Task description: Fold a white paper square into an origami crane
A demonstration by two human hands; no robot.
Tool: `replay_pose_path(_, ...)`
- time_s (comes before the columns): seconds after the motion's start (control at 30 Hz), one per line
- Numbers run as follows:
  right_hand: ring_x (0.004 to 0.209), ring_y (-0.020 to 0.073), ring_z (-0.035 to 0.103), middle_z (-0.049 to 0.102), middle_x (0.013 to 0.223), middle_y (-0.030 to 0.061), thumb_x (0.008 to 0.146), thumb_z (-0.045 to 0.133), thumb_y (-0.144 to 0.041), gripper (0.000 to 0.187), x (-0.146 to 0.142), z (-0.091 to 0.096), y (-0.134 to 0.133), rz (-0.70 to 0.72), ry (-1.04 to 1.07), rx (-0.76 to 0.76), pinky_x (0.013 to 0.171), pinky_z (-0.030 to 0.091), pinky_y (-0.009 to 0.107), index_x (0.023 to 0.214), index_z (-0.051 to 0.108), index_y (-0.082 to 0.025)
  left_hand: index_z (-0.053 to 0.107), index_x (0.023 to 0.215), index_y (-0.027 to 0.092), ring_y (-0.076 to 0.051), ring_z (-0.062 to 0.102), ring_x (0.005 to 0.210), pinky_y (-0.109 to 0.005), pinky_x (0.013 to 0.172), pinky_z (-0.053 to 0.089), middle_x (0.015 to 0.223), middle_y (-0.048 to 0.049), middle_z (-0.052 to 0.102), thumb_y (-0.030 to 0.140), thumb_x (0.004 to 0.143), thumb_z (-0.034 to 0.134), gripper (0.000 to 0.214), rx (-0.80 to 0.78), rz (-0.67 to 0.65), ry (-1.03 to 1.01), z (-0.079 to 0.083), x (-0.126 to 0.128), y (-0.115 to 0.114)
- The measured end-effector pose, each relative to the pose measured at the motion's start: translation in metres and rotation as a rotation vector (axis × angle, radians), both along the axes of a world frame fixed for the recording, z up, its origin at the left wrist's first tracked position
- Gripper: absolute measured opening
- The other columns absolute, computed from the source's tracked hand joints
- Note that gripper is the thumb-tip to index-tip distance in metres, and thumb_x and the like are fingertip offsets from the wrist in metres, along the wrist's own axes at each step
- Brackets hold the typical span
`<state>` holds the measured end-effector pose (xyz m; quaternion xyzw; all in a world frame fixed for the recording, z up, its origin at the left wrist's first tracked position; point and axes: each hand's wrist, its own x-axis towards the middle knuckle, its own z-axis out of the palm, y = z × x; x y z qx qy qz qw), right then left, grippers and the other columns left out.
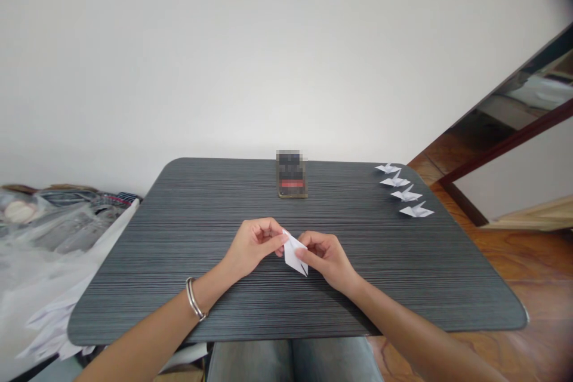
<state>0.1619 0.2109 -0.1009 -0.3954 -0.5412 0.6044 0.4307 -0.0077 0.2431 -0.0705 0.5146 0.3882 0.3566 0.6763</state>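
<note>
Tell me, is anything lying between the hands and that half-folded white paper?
Nothing visible does. The left hand and right hand both pinch the folded paper directly; the phone and paper cranes sit farther off.

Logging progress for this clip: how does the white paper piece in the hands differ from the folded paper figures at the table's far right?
The white paper piece is pinched between the left hand and right hand; the four white folded paper figures lie untouched on the dark striped table. The piece is a flat pointed shape; the figures have spread wings. The piece is alone; the figures form a row. Both are white folded paper.
</note>
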Motion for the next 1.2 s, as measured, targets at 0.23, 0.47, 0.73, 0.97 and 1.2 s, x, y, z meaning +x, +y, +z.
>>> replay_pose_path(0.23,0.050,0.0094,0.043,0.050,0.056,-0.0021,0.073,0.062,-0.043,0.031,-0.0019,-0.0012,0.0008,-0.038,-0.036,0.008,0.048,0.035,0.022,0.061,0.053,-0.017,0.057,0.065,0.012,-0.008,0.052,0.051,-0.020,0.053,0.044,0.058,0.0004,0.059,0.035,0.067,0.068,0.025,0.035,0.007,0.029,-0.0017,-0.0014,-0.0002)
replay_pose_path(0.47,0.049,0.0096,0.044,0.053,0.058,-0.0023,0.074,0.062,-0.041,0.025,-0.0033,0.0005,-0.0005,-0.071,-0.034,0.009,0.047,0.033,0.022,0.073,0.055,-0.017,0.059,0.081,0.013,-0.007,0.052,0.053,-0.019,0.052,0.044,0.062,0.0031,0.056,0.029,0.068,0.067,0.022,0.072,0.022,-0.003,-0.0034,-0.0017,0.0002)
replay_pose_path(0.73,0.047,0.0088,0.042,0.053,0.057,-0.0024,0.074,0.063,-0.041,0.025,-0.0008,0.0022,-0.0005,-0.114,0.004,-0.012,0.045,0.031,0.021,0.073,0.056,-0.017,0.061,0.079,0.012,-0.008,0.057,0.061,-0.020,0.062,0.046,0.072,-0.0004,0.064,0.023,0.068,0.068,0.017,-0.027,-0.046,-0.082,-0.0032,-0.0043,0.0034)
replay_pose_path(0.97,0.047,0.0083,0.041,0.049,0.055,-0.0034,0.075,0.061,-0.039,0.024,0.0002,0.0002,-0.0012,-0.131,-0.024,0.027,0.045,0.031,0.021,0.070,0.054,-0.017,0.062,0.075,0.011,-0.009,0.059,0.062,-0.021,0.064,0.047,0.070,-0.0012,0.066,0.022,0.067,0.069,0.016,-0.084,-0.036,-0.100,-0.0058,-0.0055,0.0035)
replay_pose_path(1.2,0.052,0.0104,0.048,0.053,0.059,-0.0016,0.077,0.059,-0.035,0.020,-0.0005,-0.0012,-0.0030,-0.102,-0.146,0.110,0.050,0.037,0.022,0.070,0.052,-0.017,0.063,0.072,0.011,-0.009,0.057,0.055,-0.020,0.059,0.045,0.060,0.0007,0.064,0.026,0.069,0.068,0.015,-0.040,0.043,-0.070,-0.0087,-0.0031,0.0022)
